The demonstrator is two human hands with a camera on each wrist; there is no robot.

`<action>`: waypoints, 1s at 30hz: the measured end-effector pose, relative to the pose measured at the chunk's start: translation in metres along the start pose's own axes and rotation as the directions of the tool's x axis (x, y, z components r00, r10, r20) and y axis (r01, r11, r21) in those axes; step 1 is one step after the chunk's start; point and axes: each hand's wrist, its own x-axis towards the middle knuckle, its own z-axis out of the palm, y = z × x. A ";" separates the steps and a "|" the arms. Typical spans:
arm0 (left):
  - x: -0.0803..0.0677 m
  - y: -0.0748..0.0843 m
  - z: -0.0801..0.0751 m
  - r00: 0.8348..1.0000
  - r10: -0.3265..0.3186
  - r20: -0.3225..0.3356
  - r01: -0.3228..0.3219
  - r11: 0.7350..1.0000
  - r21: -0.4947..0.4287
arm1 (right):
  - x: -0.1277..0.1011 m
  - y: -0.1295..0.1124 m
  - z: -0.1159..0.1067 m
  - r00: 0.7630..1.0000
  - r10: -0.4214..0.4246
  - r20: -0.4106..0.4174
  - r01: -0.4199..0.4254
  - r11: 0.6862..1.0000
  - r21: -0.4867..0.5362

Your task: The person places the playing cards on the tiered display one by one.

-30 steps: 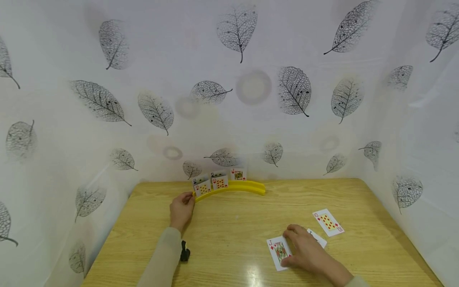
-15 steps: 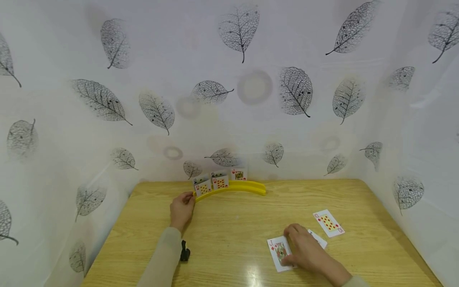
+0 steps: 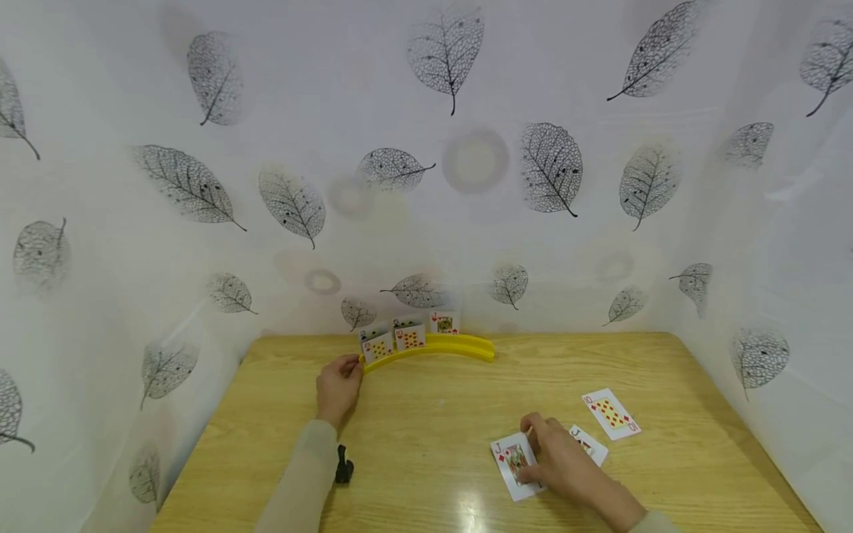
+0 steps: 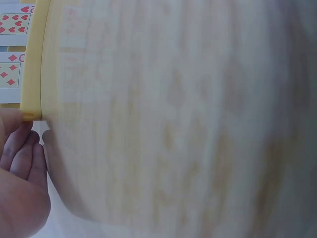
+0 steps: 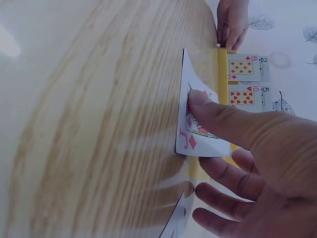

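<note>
The jack of diamonds (image 3: 512, 465) was pinched, edge lifted, by the right hand (image 3: 566, 468); a firm grip was advisable while the yellow card holder (image 3: 436, 346) was steadied by the left hand's (image 3: 338, 386) relaxed fingertips.

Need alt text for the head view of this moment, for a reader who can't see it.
A person's right hand lifts one edge of a jack of diamonds off a wooden table, with two more cards lying beside it. The left hand touches the end of a curved yellow card holder with cards standing in it; leaf-print sheeting surrounds the table.
</note>
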 end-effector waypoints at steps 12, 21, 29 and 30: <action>-0.002 -0.002 0.000 1.000 0.001 0.006 -0.001 1.000 0.010 | 0.005 0.000 0.002 0.999 -0.034 0.033 0.031 0.997 0.076; -0.003 0.002 -0.002 1.000 0.000 0.007 0.000 1.000 0.006 | 0.009 0.003 0.001 0.992 -0.118 0.039 0.106 0.970 0.218; -0.002 0.003 -0.002 1.000 0.001 0.008 -0.001 1.000 0.003 | 0.015 0.008 -0.003 0.988 -0.151 0.020 0.140 0.951 0.277; -0.002 0.003 -0.002 1.000 0.002 0.006 -0.002 1.000 0.001 | 0.015 0.007 -0.004 0.989 -0.147 0.017 0.136 0.951 0.278</action>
